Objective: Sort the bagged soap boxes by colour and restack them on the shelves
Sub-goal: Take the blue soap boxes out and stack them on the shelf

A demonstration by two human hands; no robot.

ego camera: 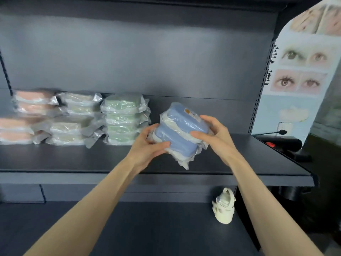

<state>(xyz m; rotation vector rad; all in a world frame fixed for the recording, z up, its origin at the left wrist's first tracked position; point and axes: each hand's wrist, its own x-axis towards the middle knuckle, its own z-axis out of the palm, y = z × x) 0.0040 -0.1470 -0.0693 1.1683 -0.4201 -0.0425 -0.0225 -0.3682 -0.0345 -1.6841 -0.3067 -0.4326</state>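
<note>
Both hands up at the upper shelf (pixel 239 156). Left hand (pixel 147 145) and right hand (pixel 212 133) hold a bundle of blue bagged soap boxes (pixel 180 126), looks like two stacked, tilted, top leaning toward 1 o'clock. Bundle is in the air over the shelf, not resting on it. Fingers (pixel 160 145) of the left hand are curled round the lower left edge, thumb across the front; right hand's are clamped on the right side, thumb pressing the front face. Orange sticker on the top box near 1 o'clock. At 9 o'clock from the bundle, just beside it: green stack (pixel 125 120), four bags high, sitting on the shelf. Further toward 9: cream stack (pixel 73 119), then pink stack (pixel 27 115) at the far left, blurred; the counts for these two are unclear. Lower shelf (pixel 147 228) below, with a small white shoe (pixel 224 207) on it at 5 o'clock from the bundle. At 3 o'clock, off the shelf end: black device (pixel 282 145) with a red button. Poster (pixel 302 71) with eye photos at 2 o'clock.
</note>
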